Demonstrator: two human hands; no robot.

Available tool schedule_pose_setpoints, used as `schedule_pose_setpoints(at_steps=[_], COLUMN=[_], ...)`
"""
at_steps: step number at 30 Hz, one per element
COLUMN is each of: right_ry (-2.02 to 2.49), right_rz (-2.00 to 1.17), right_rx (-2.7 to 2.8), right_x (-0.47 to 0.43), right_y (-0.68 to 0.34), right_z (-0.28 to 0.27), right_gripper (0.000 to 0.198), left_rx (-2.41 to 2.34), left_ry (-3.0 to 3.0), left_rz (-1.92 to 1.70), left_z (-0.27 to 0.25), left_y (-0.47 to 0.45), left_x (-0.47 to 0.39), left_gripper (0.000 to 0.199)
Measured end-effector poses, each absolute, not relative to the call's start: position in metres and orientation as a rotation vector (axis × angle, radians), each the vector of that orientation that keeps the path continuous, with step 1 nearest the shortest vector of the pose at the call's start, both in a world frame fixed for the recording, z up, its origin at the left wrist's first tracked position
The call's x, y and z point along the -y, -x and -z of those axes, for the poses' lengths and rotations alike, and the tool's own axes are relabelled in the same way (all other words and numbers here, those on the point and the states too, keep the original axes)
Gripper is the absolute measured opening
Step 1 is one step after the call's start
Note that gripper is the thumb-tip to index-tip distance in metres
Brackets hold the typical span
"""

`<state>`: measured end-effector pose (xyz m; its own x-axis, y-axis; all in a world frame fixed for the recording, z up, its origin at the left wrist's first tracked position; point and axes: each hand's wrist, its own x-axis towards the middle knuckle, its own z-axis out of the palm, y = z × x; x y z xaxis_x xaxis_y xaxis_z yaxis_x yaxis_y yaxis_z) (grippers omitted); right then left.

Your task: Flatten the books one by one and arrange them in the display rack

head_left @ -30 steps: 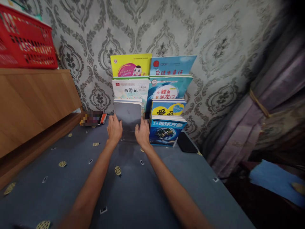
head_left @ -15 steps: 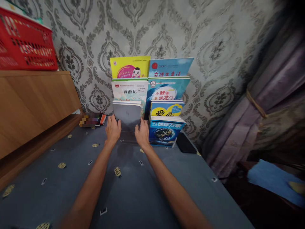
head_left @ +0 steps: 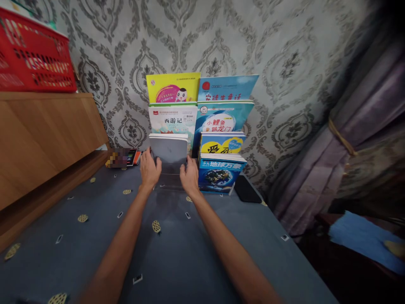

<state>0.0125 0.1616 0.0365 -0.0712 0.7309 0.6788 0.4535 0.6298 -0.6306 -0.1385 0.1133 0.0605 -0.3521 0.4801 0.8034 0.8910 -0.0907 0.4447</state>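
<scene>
A plain grey-covered book (head_left: 169, 151) stands upright in the lower left tier of a see-through stand (head_left: 171, 181). Its left edge is between the thumb and fingers of my left hand (head_left: 149, 169). On the opposite edge, my right hand (head_left: 190, 174) has its fingers partly hidden behind the cover. Directly behind rises a white book (head_left: 172, 120) with Chinese lettering, and above that a yellow book (head_left: 174, 86). Close to my right hand, in the right column, is a blue book with a globe picture (head_left: 218, 176).
Further up the right column are a yellow-and-blue book (head_left: 221, 143), a teal book (head_left: 224, 118) and a light blue book (head_left: 228, 86). A black flat object (head_left: 248, 190) lies beside the stand. Left are a wooden cabinet (head_left: 47, 139), a red basket (head_left: 41, 59) and small books (head_left: 134, 157).
The fingers of my left hand have shifted slightly up along the grey book's edge. My right hand and the books stay almost where they were.
</scene>
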Motion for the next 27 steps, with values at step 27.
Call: schedule_pose_setpoints(at_steps=[27], right_ry=[0.911], right_rz=[-0.331], right_rx=[1.755], right_x=[-0.1712], right_y=[-0.0167], right_z=[-0.0356], right_gripper=[0.053], left_rx=[1.745], left_ry=[1.531], left_rz=[1.65], left_z=[-0.0537], left_y=[0.141], left_x=[-0.1207], left_gripper=[0.051])
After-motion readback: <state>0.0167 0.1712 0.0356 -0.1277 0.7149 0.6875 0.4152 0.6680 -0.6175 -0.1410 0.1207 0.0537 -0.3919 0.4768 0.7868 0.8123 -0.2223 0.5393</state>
